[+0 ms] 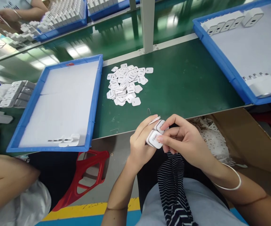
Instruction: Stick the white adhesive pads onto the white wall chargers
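Observation:
My left hand [139,142] is wrapped round two white power adapters, one nearer [152,140] and one just behind [158,126], with their printed faces turned up. A thin white cover plate [154,120] sticks out between its fingers. My right hand [187,139] is closed over the adapters from the right, thumb on the nearer face and index fingertip on the one behind. Both hands are over my lap, just off the table edge. Further up on the green table lies a loose pile of white cover plates [125,83], some printed, some slotted.
A blue tray [96,94] with a few white pieces stands left. Another blue tray [222,59] at right holds rows of adapters. A metal post [147,28] rises behind. A co-worker's arm [8,182], a red stool [90,175] and a cardboard box [246,141] are nearby.

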The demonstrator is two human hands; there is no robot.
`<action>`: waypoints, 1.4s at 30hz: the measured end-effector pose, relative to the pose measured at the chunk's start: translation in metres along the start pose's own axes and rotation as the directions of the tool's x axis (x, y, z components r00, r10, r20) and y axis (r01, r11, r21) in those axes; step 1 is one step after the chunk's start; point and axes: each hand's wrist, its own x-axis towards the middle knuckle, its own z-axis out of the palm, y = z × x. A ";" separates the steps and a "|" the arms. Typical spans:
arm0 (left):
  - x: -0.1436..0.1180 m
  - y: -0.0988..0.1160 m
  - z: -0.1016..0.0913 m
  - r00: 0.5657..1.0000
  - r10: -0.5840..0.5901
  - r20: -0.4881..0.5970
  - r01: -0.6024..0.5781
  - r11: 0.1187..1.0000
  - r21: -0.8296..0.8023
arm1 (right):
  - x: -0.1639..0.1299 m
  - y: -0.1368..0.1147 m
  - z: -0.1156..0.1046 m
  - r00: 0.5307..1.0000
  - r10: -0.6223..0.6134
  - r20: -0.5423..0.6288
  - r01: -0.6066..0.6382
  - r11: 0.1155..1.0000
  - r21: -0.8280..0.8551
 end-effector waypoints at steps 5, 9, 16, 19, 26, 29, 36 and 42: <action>-0.001 -0.007 0.003 0.998 0.055 -0.004 -0.055 0.998 0.007 | 0.004 0.002 -0.002 0.999 0.047 0.021 -0.047 0.999 0.020; -0.002 -0.008 0.005 0.998 0.059 -0.008 -0.059 0.998 0.002 | 0.005 0.004 -0.002 0.999 0.040 -0.002 -0.040 0.999 0.005; 0.000 -0.005 0.007 0.999 0.015 -0.038 -0.016 1.000 -0.024 | 0.005 0.005 0.002 0.999 -0.015 -0.046 0.014 0.999 -0.028; 0.001 -0.005 0.009 0.998 -0.007 -0.066 0.004 0.999 -0.045 | 0.006 0.004 0.004 0.996 -0.055 -0.070 0.050 0.997 -0.062; -0.001 -0.004 0.016 0.988 -0.066 -0.142 0.060 0.997 -0.043 | 0.006 0.007 0.009 0.982 -0.167 -0.090 0.150 0.973 -0.174; -0.001 -0.002 0.017 0.983 -0.101 -0.156 0.091 0.993 -0.068 | 0.007 0.008 0.011 0.967 -0.238 -0.088 0.210 0.945 -0.251; 0.003 0.000 0.015 0.962 -0.234 -0.142 0.199 0.955 -0.222 | 0.007 0.014 0.013 0.890 -0.421 -0.175 0.318 0.847 -0.426; 0.003 0.002 0.011 0.949 -0.290 -0.121 0.247 0.927 -0.282 | 0.002 0.019 0.011 0.934 -0.323 -0.153 0.288 0.934 -0.213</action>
